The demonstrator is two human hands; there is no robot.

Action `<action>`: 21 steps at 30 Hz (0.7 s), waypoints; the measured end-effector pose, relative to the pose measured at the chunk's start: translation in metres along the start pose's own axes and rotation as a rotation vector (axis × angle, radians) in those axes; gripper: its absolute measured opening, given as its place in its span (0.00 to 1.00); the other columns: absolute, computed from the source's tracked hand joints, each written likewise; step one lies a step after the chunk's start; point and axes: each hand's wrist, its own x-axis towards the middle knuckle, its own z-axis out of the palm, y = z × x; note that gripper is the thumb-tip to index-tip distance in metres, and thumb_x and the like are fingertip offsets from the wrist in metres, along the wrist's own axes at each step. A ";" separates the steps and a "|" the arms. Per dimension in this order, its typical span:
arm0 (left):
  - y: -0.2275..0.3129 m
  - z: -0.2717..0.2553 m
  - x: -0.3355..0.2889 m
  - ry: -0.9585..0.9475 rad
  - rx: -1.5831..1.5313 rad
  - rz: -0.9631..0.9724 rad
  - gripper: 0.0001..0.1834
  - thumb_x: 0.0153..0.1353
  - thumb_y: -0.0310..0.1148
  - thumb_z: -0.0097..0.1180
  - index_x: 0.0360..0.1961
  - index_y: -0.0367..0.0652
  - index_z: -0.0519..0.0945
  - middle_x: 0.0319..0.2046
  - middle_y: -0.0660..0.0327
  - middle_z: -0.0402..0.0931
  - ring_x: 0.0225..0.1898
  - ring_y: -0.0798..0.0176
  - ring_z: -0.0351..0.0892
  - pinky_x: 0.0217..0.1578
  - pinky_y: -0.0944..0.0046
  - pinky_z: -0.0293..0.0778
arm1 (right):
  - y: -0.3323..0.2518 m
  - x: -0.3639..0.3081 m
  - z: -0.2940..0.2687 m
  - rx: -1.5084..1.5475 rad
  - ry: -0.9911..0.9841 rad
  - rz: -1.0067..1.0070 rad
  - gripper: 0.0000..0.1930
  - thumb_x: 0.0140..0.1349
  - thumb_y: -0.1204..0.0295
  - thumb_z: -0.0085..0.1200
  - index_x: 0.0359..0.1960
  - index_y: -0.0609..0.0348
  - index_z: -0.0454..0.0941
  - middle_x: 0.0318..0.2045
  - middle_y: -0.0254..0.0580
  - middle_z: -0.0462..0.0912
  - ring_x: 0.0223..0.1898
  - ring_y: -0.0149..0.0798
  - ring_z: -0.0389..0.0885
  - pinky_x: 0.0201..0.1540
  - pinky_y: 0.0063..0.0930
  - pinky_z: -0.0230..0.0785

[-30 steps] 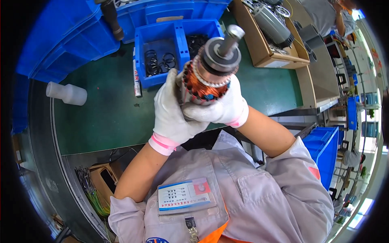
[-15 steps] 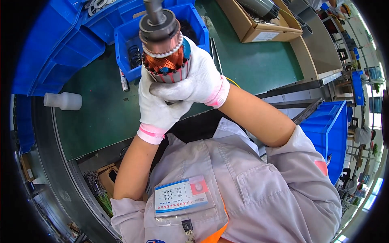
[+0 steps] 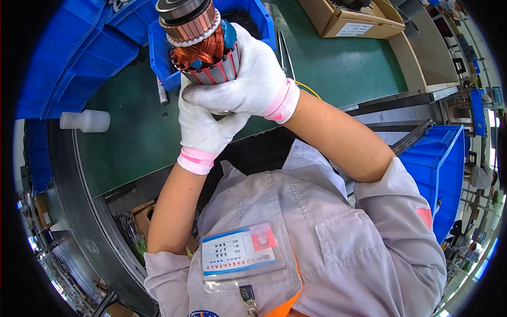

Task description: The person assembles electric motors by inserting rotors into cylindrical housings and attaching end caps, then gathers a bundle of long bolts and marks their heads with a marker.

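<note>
I hold a motor armature up above the bench, its bearing end toward the top of the view. It has a metal bearing, a copper commutator, copper windings and a slotted grey core with red strips. My right hand, in a white knitted glove with a pink cuff, wraps round the core. Just below, my left hand, gloved alike, closes round the lower end; its fingers are partly hidden behind the right hand and the core. A bit of metal shows between the two hands. The shaft's tip lies outside the picture.
Behind the armature stands a blue bin with dark parts. More blue bins are stacked at left, near a white plastic bottle and a marker-like tube. A cardboard box sits far right; thin metal rods lie on the green bench.
Both hands have lifted the armature up and slightly left in the view, so its shaft end has left the picture. The grip looks the same. The whole view has shifted a little.
</note>
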 end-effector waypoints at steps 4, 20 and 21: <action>0.004 -0.008 0.000 0.004 -0.168 -0.040 0.46 0.39 0.33 0.68 0.59 0.36 0.58 0.53 0.52 0.68 0.54 0.54 0.70 0.53 0.59 0.66 | -0.002 0.003 0.004 -0.048 0.006 -0.061 0.33 0.30 0.54 0.70 0.33 0.69 0.73 0.23 0.49 0.79 0.26 0.43 0.82 0.34 0.28 0.74; 0.048 -0.043 0.058 0.214 -0.344 -0.153 0.25 0.47 0.32 0.67 0.47 0.38 0.74 0.35 0.62 0.78 0.35 0.72 0.77 0.38 0.71 0.74 | -0.003 0.011 0.024 -0.248 0.217 -0.045 0.25 0.37 0.62 0.63 0.34 0.68 0.72 0.21 0.50 0.78 0.24 0.48 0.80 0.31 0.34 0.73; 0.048 -0.045 0.062 0.205 -0.334 -0.177 0.25 0.47 0.32 0.67 0.47 0.38 0.74 0.35 0.62 0.78 0.35 0.72 0.77 0.38 0.71 0.74 | -0.003 0.013 0.025 -0.266 0.225 -0.020 0.25 0.37 0.61 0.62 0.34 0.68 0.72 0.21 0.50 0.78 0.24 0.48 0.80 0.31 0.34 0.73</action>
